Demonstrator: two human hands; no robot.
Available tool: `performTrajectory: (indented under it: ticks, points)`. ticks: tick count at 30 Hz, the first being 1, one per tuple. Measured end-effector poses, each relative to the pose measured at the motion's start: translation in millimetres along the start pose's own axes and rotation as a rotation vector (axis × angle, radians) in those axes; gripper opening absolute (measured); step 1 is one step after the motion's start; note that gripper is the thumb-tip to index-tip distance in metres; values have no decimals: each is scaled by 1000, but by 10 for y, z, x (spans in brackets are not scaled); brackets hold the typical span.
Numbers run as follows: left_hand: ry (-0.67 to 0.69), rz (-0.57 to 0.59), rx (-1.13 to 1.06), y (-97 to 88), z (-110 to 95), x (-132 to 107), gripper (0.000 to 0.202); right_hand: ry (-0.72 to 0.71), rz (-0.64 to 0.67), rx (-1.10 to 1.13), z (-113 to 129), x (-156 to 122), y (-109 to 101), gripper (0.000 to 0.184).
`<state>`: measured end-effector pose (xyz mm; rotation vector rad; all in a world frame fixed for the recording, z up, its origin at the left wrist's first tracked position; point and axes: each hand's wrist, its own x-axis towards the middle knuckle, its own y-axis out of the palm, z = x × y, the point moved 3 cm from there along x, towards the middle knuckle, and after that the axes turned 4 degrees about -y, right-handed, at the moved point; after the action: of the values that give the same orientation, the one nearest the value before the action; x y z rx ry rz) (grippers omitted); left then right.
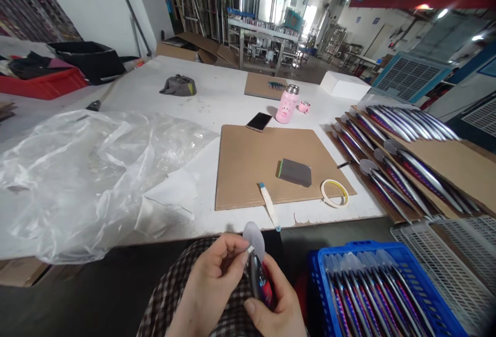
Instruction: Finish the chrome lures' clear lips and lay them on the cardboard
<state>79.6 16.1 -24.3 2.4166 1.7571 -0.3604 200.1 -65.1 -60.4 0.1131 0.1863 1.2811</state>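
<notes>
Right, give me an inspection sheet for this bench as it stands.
Surface: white table with a cardboard sheet laid on it.
Job's things: dark glossy piece with a round white end, held in both hands; similar pieces fill the blue crate and lie in rows on cardboard trays.
Clutter: clear plastic sheeting, grey block, tape roll, phone, pink bottle.
Grippers: left hand pinches at the white end; right hand grips the body.
Cables: nothing seen.
Surroundings: factory hall; red bin, racks and another bench behind.
</notes>
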Motion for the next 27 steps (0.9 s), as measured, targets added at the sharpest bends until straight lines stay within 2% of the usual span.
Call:
performTrajectory:
  ticks: [5,9,19,27]
  points:
    - [-1,-1,41,-4,-5,-18,9,55,44,90,86,10,24,60]
    - [-8,6,83,-17,-54,-22,10,43,73,98,97,11,22,60]
    - [101,-1,357,-55,-173,-27,16,42,0,-116,46,-31,-52,64]
    - [105,-25,396,-65,-199,-15,15,22,-40,-164,28,-39,-39,61]
